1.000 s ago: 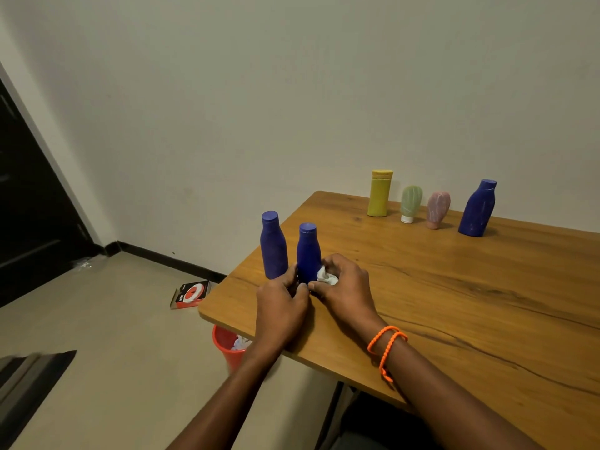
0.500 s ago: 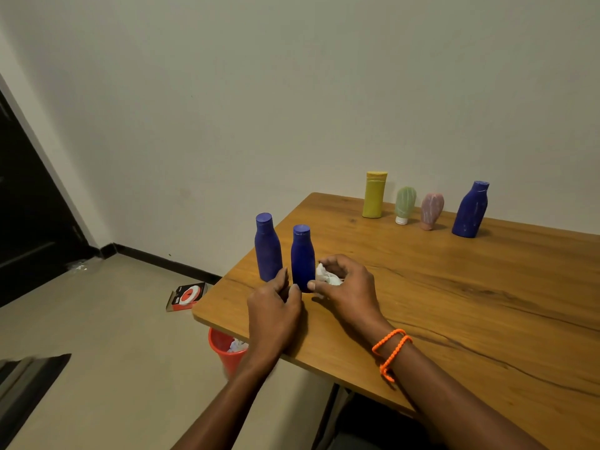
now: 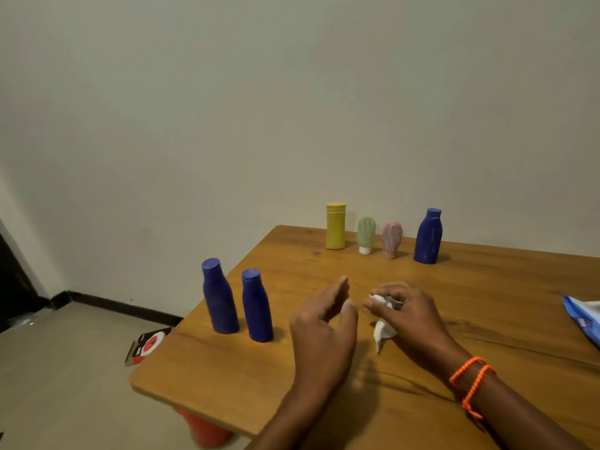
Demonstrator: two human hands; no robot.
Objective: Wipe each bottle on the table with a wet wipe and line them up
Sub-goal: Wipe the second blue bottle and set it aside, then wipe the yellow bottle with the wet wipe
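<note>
Head view — right hand [image 3: 410, 316] clutching wet wipe [image 3: 383, 329], left hand [image 3: 324, 329] relaxed, 2 blue bottles [image 3: 238, 302] leftward.

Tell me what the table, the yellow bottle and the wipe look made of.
Table: wood or wood-look laminate, showing brown grain lines and a dull sheen.
Yellow bottle: likely plastic, opaque, with a smooth matte moulded cap and body.
Wipe, held by the right hand: thin white nonwoven or tissue, crumpled into soft folds.

Bare counter [image 3: 324, 264] lies ahead of both grips up to the far bottle row [image 3: 367, 235]. Left of the left grip [image 3: 324, 326] two blue bottles [image 3: 240, 303] stand close together; a blue packet [image 3: 584, 316] lies right of the right grip [image 3: 409, 313].
</note>
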